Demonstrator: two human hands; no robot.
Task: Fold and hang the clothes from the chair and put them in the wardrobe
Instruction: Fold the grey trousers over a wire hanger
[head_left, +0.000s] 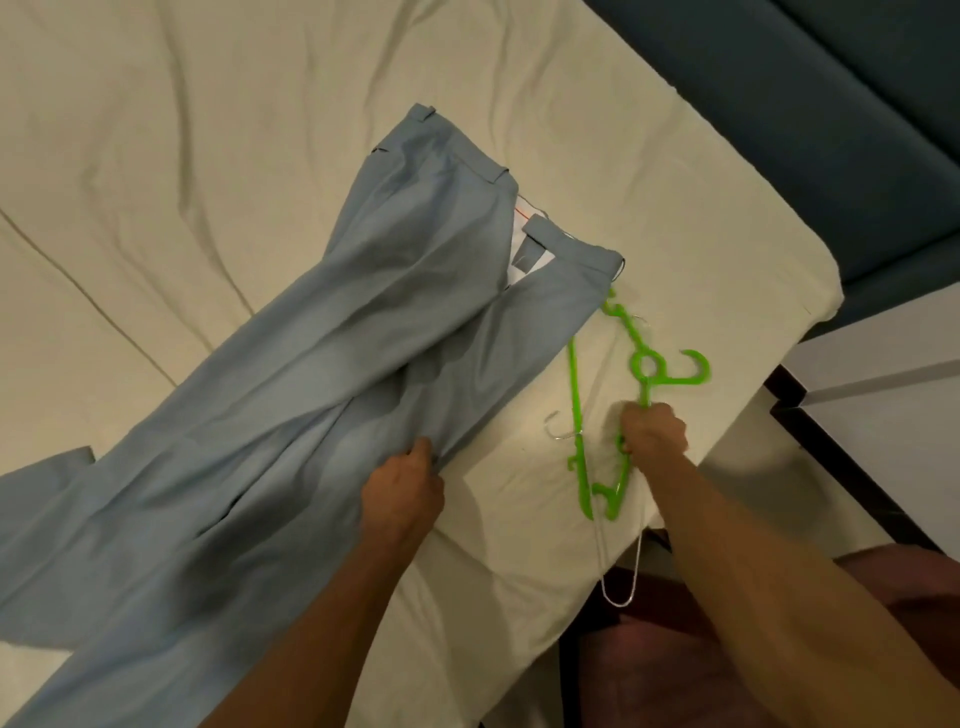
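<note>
Trousers (291, 395) lengthwise, waistband far-right.

Two bare forearms enter from the bottom edge, no sleeves visible on either. Left hand (402, 491) and right hand (654, 434) bare: no gloves, rings, watch or wristband to be seen. Lower right, a patch of dark reddish-maroon garment (893, 587) on the person's body, dim and blurred; cannot tell whether shirt or shorts.
</note>
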